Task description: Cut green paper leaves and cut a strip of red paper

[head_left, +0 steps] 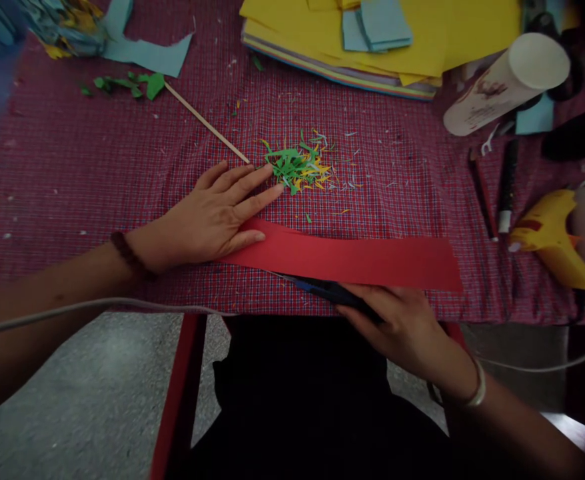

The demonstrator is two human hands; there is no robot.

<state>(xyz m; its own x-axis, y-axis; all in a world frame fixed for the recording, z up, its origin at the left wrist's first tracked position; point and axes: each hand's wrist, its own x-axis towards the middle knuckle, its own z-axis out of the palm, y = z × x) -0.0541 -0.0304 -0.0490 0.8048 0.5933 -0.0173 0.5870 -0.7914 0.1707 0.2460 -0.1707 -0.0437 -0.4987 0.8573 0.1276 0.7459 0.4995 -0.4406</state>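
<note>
A long strip of red paper [362,260] lies near the table's front edge. My left hand [212,217] is spread flat, its thumb over the strip's left end and its fingertips touching a small heap of green, yellow and white paper scraps [297,167]. My right hand [402,323] is closed around dark-handled scissors [335,291], partly under the strip's lower edge. The red paper hides part of the scissors and some fingers. A thin wooden stick [205,123] with green paper at its far end [155,85] points toward my left hand.
Yellow and coloured paper sheets [292,33] are stacked at the back. To the right are a paper cup [507,83], a black marker [508,187], a pencil [482,193] and a yellow glue gun [555,233]. A white cable [97,303] crosses the front left. Blue paper [147,53] lies back left.
</note>
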